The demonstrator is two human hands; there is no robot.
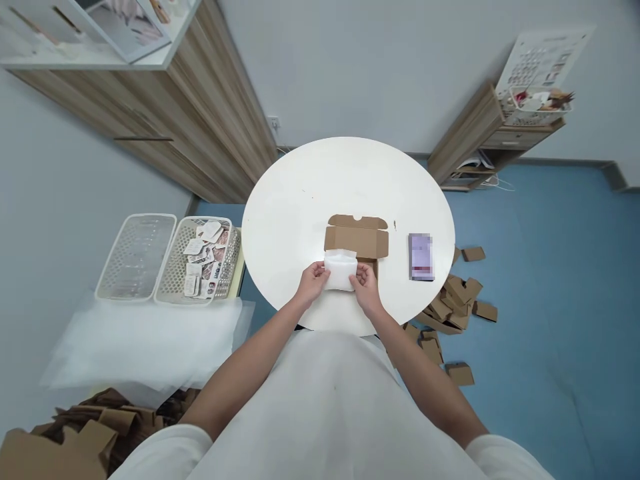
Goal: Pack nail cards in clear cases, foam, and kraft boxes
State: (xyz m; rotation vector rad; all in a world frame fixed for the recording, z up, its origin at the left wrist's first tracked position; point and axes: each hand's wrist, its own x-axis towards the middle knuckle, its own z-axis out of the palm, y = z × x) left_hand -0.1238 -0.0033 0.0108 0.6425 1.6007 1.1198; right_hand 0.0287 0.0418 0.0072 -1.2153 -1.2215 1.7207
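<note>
A white foam-like packet [341,272] is held level between my two hands, above the near part of the round white table. My left hand [313,280] pinches its left edge, and my right hand [366,283] grips its right edge. Just beyond and partly beneath the packet lies an open brown cardboard box [356,239] with its lid folded back and its flaps spread. The packet and my right hand hide much of the box's tray. What the packet contains cannot be seen.
On the round table [285,200], a purple box [421,257] lies at the right. White baskets [167,267] stand at the left, one with small packets, above white sheets [150,340]. Cardboard boxes [453,300] lie on the floor at right; more cardboard [65,447] sits lower left.
</note>
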